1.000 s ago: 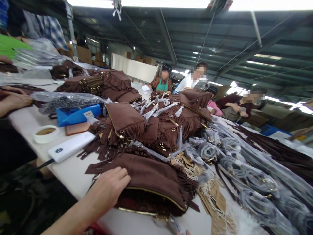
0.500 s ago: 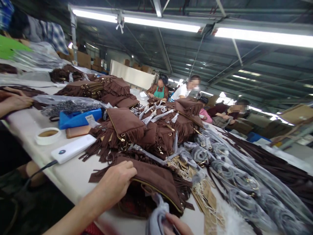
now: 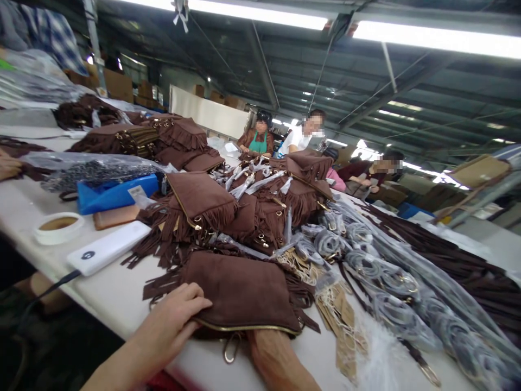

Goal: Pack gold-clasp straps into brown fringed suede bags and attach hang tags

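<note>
A brown fringed bag (image 3: 244,290) lies at the table's near edge, its gold zipper opening towards me. My left hand (image 3: 181,312) pinches the left part of the opening's upper edge, fingers on top and thumb underneath. Into the opening goes my right hand; only the wrist and forearm (image 3: 272,355) show, and the fingers and anything in them are hidden inside the bag. A metal clip (image 3: 230,350) hangs at the opening, just left of my right wrist.
Behind the bag are piled brown fringed bags (image 3: 203,198). Plastic-wrapped coiled straps (image 3: 366,266) and brown tags (image 3: 342,320) lie to the right. A white power bank (image 3: 108,247) and tape roll (image 3: 59,227) sit at left. Several people work beyond; another person's hand (image 3: 8,165) is far left.
My right hand, which held a plastic-wrapped coiled strap in front of the bag, has gone inside it. The bag's raised upper side now lies flatter, and my left hand has moved lower and left.
</note>
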{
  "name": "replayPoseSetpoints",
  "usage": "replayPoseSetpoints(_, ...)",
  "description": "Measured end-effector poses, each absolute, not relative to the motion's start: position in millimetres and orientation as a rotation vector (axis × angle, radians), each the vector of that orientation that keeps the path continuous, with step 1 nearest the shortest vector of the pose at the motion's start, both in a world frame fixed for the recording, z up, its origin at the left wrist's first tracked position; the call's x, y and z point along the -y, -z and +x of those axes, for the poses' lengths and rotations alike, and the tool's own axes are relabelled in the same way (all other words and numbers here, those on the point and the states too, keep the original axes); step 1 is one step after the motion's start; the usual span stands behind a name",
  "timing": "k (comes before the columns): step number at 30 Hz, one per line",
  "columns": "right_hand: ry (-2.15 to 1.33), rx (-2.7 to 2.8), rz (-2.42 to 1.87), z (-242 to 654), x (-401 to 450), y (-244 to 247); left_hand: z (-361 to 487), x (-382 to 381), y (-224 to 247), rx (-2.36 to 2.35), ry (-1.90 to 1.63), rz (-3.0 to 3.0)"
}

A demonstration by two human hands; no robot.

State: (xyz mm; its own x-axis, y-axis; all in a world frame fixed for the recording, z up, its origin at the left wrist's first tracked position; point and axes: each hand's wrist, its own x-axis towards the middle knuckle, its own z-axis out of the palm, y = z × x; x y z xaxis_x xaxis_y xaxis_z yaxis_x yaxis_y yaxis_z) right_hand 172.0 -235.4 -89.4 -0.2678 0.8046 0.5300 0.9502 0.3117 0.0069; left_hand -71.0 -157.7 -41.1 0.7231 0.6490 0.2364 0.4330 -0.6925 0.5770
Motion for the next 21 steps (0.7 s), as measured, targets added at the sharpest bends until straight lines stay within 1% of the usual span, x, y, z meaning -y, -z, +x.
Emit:
replayPoseSetpoints(2,0.489,2.146,-1.613,177,256,88,-75,156,45,-0.801,-0.649,2.366)
replayPoseSetpoints(4,0.551,2.237,-1.57,180,268,79,-75,155,41,-0.806,-0.69,2.302)
replayPoseSetpoints(7,0.656,2.451,-1.225,176,268,57,-69,156,30,-0.803,-0.721,2.239)
replayPoseSetpoints(9,0.662,2.442,-1.102,169,260,48,-65,160,24,-0.797,-0.738,2.218)
replayPoseSetpoints(11,0.593,2.399,-1.133,160,250,46,-65,163,21,-0.802,-0.761,2.198)
replayPoseSetpoints(14,0.482,2.486,-1.183,150,238,56,-73,165,22,-0.806,-0.806,2.132)
replayPoseSetpoints(18,0.59,2.561,-1.328,149,228,73,-93,160,35,-0.865,-0.882,1.901)
replayPoseSetpoints(21,0.616,2.525,-1.427,153,223,84,-108,157,48,-1.002,-1.043,1.646)
